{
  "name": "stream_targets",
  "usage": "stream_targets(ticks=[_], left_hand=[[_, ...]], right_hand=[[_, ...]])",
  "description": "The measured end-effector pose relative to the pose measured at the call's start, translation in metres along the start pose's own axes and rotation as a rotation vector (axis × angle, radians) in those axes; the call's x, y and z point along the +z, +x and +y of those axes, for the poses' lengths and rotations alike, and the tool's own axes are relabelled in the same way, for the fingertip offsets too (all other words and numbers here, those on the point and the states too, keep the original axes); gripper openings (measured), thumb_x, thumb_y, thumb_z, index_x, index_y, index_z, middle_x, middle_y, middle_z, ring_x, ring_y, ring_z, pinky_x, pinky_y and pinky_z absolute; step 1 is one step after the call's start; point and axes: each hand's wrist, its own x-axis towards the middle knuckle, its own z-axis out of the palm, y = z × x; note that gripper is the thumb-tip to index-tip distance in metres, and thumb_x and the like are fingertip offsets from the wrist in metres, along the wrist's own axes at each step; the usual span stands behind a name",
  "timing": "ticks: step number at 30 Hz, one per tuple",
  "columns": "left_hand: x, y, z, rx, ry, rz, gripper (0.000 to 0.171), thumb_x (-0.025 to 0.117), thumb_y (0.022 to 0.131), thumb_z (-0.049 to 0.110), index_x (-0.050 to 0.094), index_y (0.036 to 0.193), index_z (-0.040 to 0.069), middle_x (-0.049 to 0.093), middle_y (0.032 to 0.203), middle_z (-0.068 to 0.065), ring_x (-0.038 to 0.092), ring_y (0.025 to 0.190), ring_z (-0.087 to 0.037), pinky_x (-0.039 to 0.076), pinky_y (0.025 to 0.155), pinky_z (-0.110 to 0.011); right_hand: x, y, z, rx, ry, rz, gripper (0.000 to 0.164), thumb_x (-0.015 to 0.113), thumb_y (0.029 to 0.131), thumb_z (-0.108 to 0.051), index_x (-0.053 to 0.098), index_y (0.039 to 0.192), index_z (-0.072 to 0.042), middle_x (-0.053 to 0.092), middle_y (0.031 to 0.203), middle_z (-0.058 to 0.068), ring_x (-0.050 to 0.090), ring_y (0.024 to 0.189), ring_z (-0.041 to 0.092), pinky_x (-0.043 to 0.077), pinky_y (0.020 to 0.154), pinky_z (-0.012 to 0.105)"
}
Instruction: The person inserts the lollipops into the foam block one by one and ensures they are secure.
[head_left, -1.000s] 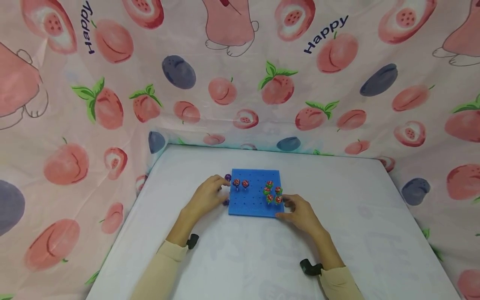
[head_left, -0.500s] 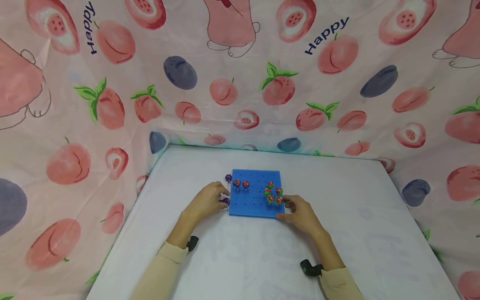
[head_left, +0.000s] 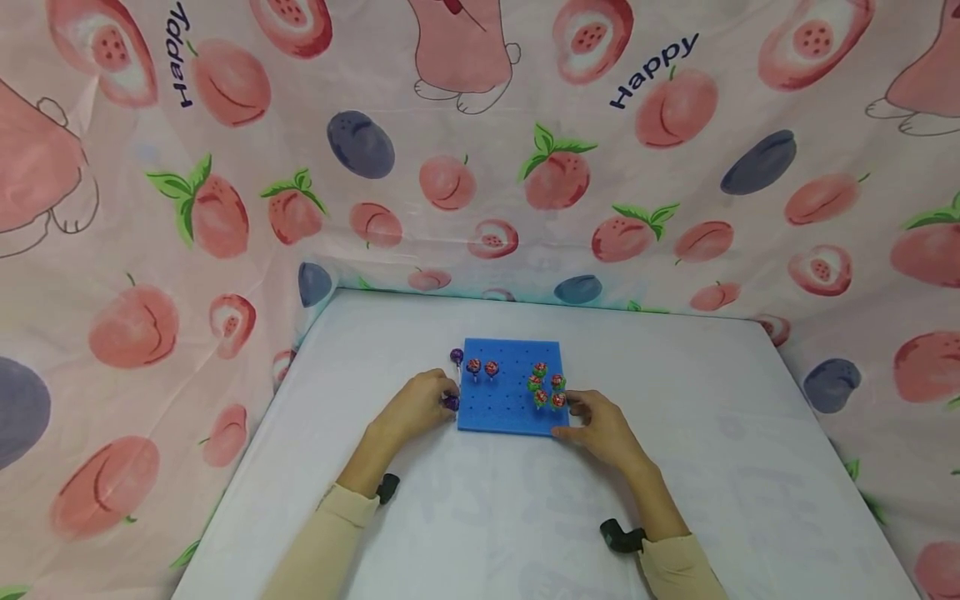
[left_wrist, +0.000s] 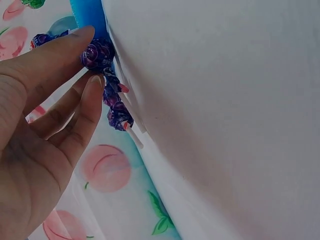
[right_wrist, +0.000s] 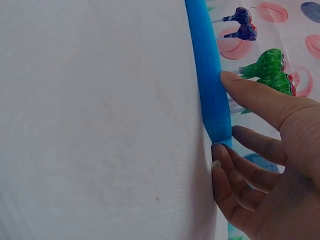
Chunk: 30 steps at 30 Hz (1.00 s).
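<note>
A blue foam board (head_left: 498, 421) with rows of small holes lies on the white table. Two purple lollipops (head_left: 482, 367) stand upright in its left part, and several green lollipops (head_left: 557, 399) are grouped on its right. My left hand (head_left: 420, 404) pinches a purple lollipop (left_wrist: 98, 54) by its wrapped head, just off the board's left edge. More purple lollipops (left_wrist: 120, 116) lie beyond it in the left wrist view, white sticks showing. My right hand (head_left: 603, 427) holds the board's front right corner, thumb on the front edge and bent fingers against the side.
Beside the board's back left edge lies another purple lollipop (head_left: 456, 356). The white table (head_left: 487, 517) extends around the board, and a fruit-print cloth (head_left: 480, 192) hangs behind and at both sides. Both wrists carry small black cameras (head_left: 621, 536).
My left hand has shifted slightly toward the front, and its fingers have closed on the nearer purple lollipop beside the board. The right hand and the board stay where they were.
</note>
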Motion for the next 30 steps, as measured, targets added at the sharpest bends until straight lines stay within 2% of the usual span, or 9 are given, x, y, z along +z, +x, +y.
stream_targets(ticks=[16, 22, 26, 30], left_hand=[[0.0053, 0.0067, 0.001, 0.003, 0.036, 0.003, 0.018, 0.082, 0.086, 0.0, 0.075, 0.1, 0.009, 0.07, 0.089, -0.002, 0.06, 0.081, -0.014, 0.056, 0.076, -0.034], [0.0042, 0.0059, 0.0017, -0.029, 0.039, -0.006, 0.016, 0.082, 0.086, 0.002, 0.075, 0.099, 0.009, 0.07, 0.087, -0.001, 0.059, 0.079, -0.013, 0.056, 0.074, -0.034], [0.0038, 0.0046, 0.0019, -0.048, 0.041, -0.015, 0.016, 0.081, 0.087, 0.002, 0.076, 0.101, 0.008, 0.071, 0.087, -0.002, 0.06, 0.079, -0.014, 0.057, 0.075, -0.035], [0.0023, 0.0038, 0.0032, -0.065, 0.048, -0.014, 0.024, 0.081, 0.088, 0.004, 0.076, 0.111, 0.004, 0.072, 0.092, -0.005, 0.064, 0.084, -0.017, 0.06, 0.079, -0.037]], right_hand=[[-0.003, 0.0004, -0.0014, -0.008, -0.004, 0.008, 0.074, 0.092, 0.081, -0.031, 0.061, 0.144, -0.007, 0.065, 0.13, 0.011, 0.064, 0.113, 0.028, 0.056, 0.097, 0.05], [-0.002, 0.0006, -0.0018, -0.009, 0.007, 0.005, 0.073, 0.092, 0.081, -0.031, 0.061, 0.143, -0.007, 0.064, 0.131, 0.011, 0.064, 0.113, 0.028, 0.056, 0.097, 0.05], [0.0003, 0.0004, 0.0, -0.008, 0.01, -0.002, 0.073, 0.092, 0.081, -0.031, 0.061, 0.143, -0.007, 0.064, 0.131, 0.011, 0.064, 0.114, 0.028, 0.056, 0.097, 0.05], [0.001, -0.0002, 0.0008, -0.001, 0.008, 0.004, 0.073, 0.092, 0.081, -0.03, 0.061, 0.143, -0.008, 0.065, 0.131, 0.01, 0.064, 0.114, 0.027, 0.056, 0.097, 0.05]])
